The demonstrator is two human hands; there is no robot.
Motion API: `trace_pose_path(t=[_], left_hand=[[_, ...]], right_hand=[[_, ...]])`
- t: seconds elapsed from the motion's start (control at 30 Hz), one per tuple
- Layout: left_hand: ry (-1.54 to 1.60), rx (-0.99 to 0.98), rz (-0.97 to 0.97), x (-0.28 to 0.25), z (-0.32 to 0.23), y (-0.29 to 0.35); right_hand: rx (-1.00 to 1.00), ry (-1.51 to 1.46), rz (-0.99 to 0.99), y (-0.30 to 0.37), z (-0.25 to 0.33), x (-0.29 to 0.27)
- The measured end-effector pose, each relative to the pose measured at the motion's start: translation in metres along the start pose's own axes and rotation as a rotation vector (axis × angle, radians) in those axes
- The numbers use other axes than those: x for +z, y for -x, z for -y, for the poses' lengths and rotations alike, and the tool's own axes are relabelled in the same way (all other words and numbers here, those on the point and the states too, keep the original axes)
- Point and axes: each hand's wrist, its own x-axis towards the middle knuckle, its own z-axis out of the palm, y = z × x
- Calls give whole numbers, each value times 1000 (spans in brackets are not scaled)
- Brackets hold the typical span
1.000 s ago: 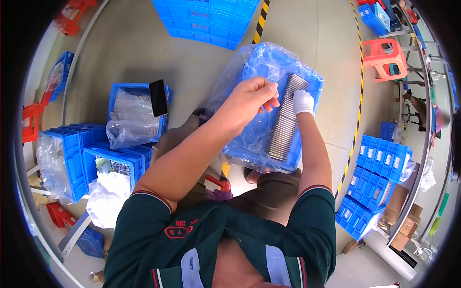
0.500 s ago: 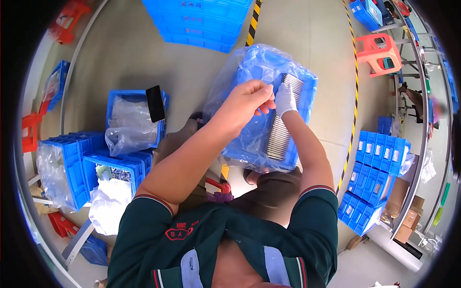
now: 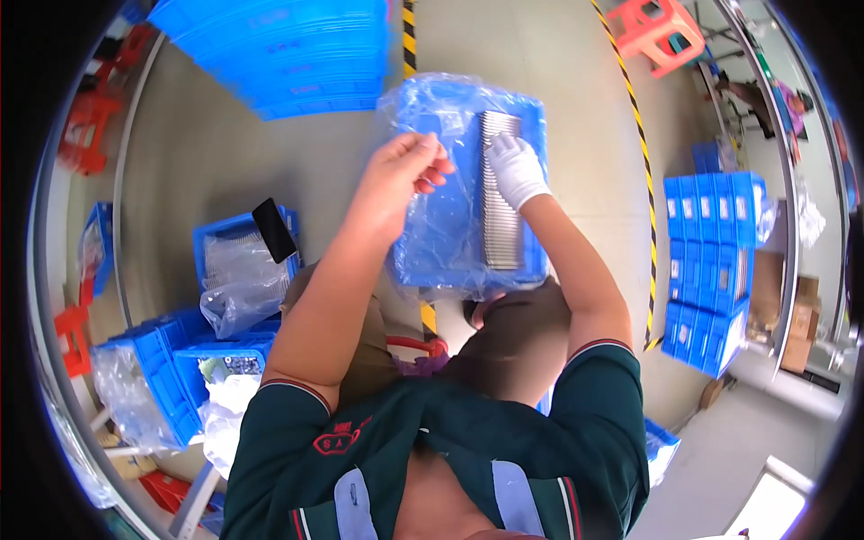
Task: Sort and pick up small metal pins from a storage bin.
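Note:
A blue plastic crate (image 3: 535, 112) stands in front of me, lined with clear plastic film (image 3: 441, 243). Along its right side runs a long row of thin silvery metal pieces (image 3: 501, 236), packed tightly side by side. My right hand (image 3: 517, 173), in a white glove, rests with outstretched fingers on the upper part of this row. My left hand (image 3: 407, 171) is bare and hovers over the film at the crate's left side. Its fingers are curled in, thumb against fingertips; whatever they may hold cannot be made out.
Tall stacked blue crates (image 3: 288, 63) stand at the far left. A black phone (image 3: 274, 230) lies on the edge of another crate (image 3: 205, 236) holding film-covered pieces. More blue crates (image 3: 706, 261) are stacked at right, beyond striped floor tape (image 3: 644, 171). A red stool (image 3: 657, 36) stands far right.
The view has shifted, so the crate appears further left. My hands have moved apart: the left is now over the film, while the right remains on the row of metal pieces.

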Motion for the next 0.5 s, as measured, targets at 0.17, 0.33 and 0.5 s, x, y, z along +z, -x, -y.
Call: trace_pose_path(t=[0.17, 0.33, 0.5], left_hand=[[2, 2, 25, 3, 11, -8], [-70, -49, -1, -13, 16, -10], [-164, -90, 96, 3, 18, -22]], right_hand=[[568, -253, -268, 156, -42, -23], [1296, -591, 11, 370, -18, 9], [1463, -1029, 491, 587, 53, 67]])
